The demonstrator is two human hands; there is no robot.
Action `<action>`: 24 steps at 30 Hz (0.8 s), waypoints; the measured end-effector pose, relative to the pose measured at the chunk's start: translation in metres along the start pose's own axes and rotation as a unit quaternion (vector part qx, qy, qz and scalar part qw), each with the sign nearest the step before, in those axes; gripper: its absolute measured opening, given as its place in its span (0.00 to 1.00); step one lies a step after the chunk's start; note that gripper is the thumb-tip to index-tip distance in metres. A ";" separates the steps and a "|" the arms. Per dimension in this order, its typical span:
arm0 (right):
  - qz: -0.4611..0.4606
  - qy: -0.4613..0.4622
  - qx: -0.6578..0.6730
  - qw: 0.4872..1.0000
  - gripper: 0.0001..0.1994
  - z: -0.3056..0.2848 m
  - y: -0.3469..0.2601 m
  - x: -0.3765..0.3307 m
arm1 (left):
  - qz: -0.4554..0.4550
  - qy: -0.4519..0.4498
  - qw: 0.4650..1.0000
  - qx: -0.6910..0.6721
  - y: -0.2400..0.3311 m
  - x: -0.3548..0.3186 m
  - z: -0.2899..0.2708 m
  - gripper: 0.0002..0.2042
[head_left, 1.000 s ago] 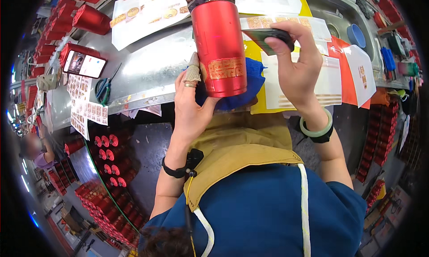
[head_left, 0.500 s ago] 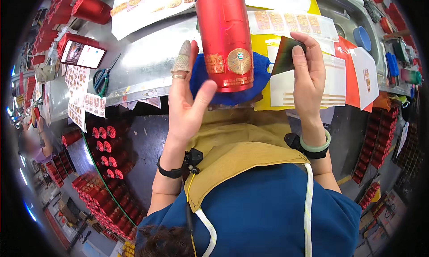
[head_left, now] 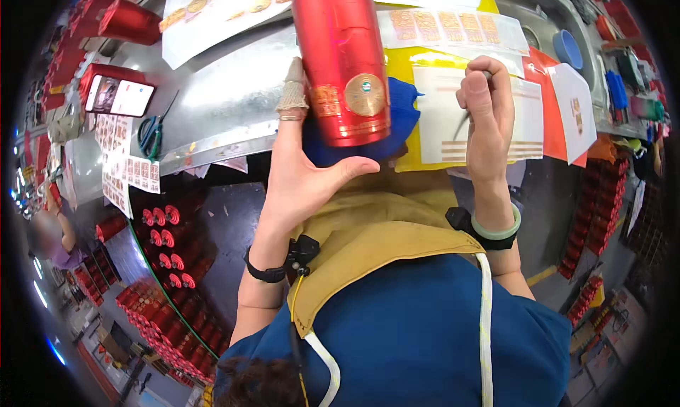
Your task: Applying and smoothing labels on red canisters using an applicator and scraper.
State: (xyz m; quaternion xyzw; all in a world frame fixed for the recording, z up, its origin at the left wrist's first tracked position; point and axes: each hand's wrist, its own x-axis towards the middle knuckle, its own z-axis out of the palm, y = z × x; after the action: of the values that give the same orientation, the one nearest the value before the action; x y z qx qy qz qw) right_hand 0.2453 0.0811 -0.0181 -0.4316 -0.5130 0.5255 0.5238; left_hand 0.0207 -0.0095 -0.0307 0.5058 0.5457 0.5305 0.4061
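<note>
A shiny red metal cylinder [head_left: 340, 53] with gold decals and a round gold seal lies on a blue cloth [head_left: 405, 113] at the bench's front edge. Along its left side is my left hand [head_left: 297, 173], its fingers stretched up and thumb spread below the cylinder's near end. Fabric wraps cover a fingertip. Whether this hand touches the cylinder, I cannot tell. To the right, my right hand [head_left: 489, 123] pinches a thin dark flat piece [head_left: 461, 126], seen nearly edge-on, apart from the cylinder and above white sheets.
Decal sheets [head_left: 446, 28] and a yellow sheet [head_left: 418, 152] lie to the right, near a blue bowl [head_left: 567, 47]. On the left are a phone [head_left: 119, 95], scissors [head_left: 150, 134] and red cylinders [head_left: 129, 21]. More red cylinders [head_left: 166, 322] stand on the lower left floor.
My left thumb has swung out to the right, below the cylinder's near end. The dark piece in my right hand has turned from face-on to nearly edge-on. The whole view has shifted slightly.
</note>
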 end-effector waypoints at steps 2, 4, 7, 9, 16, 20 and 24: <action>-0.004 0.001 -0.077 0.997 0.14 -0.013 -0.006 0.001 | 0.006 0.043 0.986 0.160 -0.005 0.001 0.003 0.49; 0.021 -0.001 -0.145 0.989 0.18 -0.027 -0.014 -0.002 | 0.022 0.070 0.977 0.200 -0.006 0.001 0.005 0.44; 0.101 -0.057 -0.466 0.877 0.16 -0.047 -0.021 -0.016 | 0.100 0.083 0.962 0.240 -0.002 -0.001 0.007 0.41; 0.080 -0.059 -0.495 0.863 0.15 -0.054 -0.020 -0.026 | 0.143 0.098 0.939 0.298 0.002 -0.003 0.008 0.41; 0.082 -0.044 -0.555 0.827 0.13 -0.060 -0.003 -0.040 | 0.116 0.107 0.964 0.213 -0.001 -0.001 0.014 0.47; 0.109 -0.053 -0.518 0.847 0.11 -0.063 0.000 -0.040 | 0.082 0.108 0.970 0.201 -0.008 -0.006 0.013 0.48; 0.115 -0.074 -0.504 0.853 0.10 -0.066 -0.003 -0.040 | 0.044 0.114 0.979 0.160 -0.015 -0.007 0.010 0.42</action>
State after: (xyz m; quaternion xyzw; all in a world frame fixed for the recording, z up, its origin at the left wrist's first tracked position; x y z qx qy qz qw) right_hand 0.3145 0.0469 -0.0251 -0.6519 -0.6917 0.2819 0.1308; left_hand 0.0302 -0.0137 -0.0474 0.5243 0.6434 0.5077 0.2311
